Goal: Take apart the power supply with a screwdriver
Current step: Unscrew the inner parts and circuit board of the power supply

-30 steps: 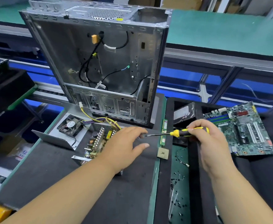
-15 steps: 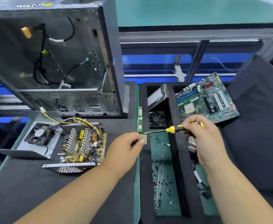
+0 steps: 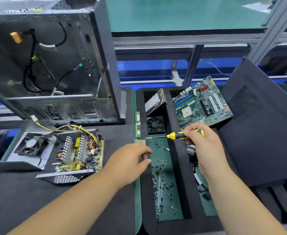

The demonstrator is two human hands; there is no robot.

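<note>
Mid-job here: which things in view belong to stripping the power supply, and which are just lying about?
Job:
power supply
screwdriver in right hand
left hand
loose screws

Lying about:
computer case
motherboard
hard drive
fan
RAM stick

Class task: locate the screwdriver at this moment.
In the head view, right of centre: the right hand grips the screwdriver level over the foam tray, its tip pointing left, just before the motherboard.
</note>
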